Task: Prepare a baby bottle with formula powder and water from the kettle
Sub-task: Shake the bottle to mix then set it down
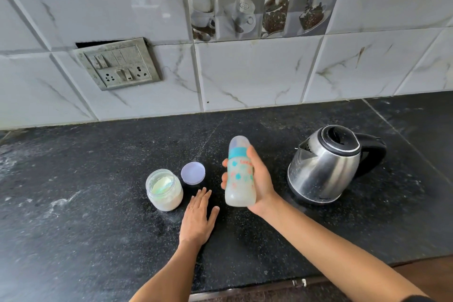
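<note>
My right hand (259, 179) grips a baby bottle (239, 174) around its middle, holding it upright just above the black counter. The bottle has a teal collar, a clear cap, printed dots and cloudy white liquid inside. My left hand (198, 220) lies flat on the counter, fingers apart, holding nothing. Left of it stands an open clear jar of white formula powder (163, 190). The jar's lilac lid (193, 173) lies on the counter just behind. A steel kettle (328, 167) with a black handle and a shut lid stands to the right of the bottle.
The black speckled counter (98, 203) runs to a tiled wall with a switch and socket plate (120, 64) at the back left. White powder dust marks the counter at the left. The counter's front edge (282, 287) is near my arms.
</note>
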